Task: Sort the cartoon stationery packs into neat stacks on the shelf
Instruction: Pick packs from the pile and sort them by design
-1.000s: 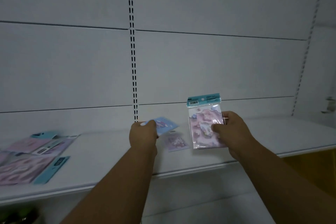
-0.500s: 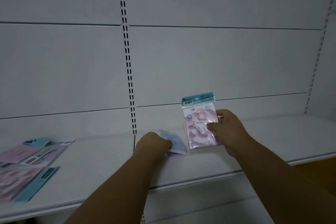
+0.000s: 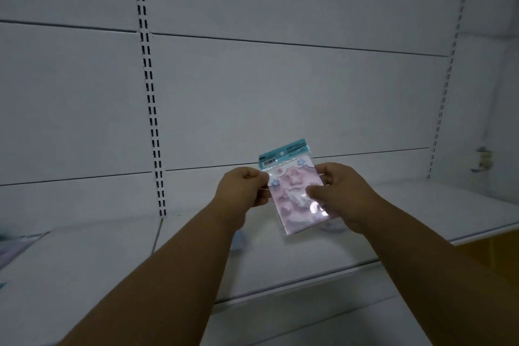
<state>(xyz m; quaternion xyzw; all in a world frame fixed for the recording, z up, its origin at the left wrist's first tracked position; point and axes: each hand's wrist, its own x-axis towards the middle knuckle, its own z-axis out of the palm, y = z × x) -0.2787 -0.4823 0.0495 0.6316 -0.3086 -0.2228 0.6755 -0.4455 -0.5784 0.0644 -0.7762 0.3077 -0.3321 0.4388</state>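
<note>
A pink cartoon stationery pack (image 3: 292, 191) with a teal header card and barcode is held upright above the white shelf (image 3: 393, 233). My left hand (image 3: 241, 191) pinches its left edge near the top. Gripping its right side is my right hand (image 3: 337, 194), thumb across the front. Parts of packs lying flat on the shelf show below the hands: a pale blue one (image 3: 241, 241) beside my left forearm and another (image 3: 334, 226) under my right hand, both mostly hidden.
The edge of more flat packs (image 3: 14, 247) shows at the far left of the shelf. Slotted uprights (image 3: 151, 109) run up the white back panel. A small bracket (image 3: 483, 159) sticks out at the right. An orange surface (image 3: 488, 250) lies below the shelf's right end.
My left hand let go of the blue pack on the shelf and rose to take the left edge of the pink pack. The view shifted right, pushing the left pile almost out of sight.
</note>
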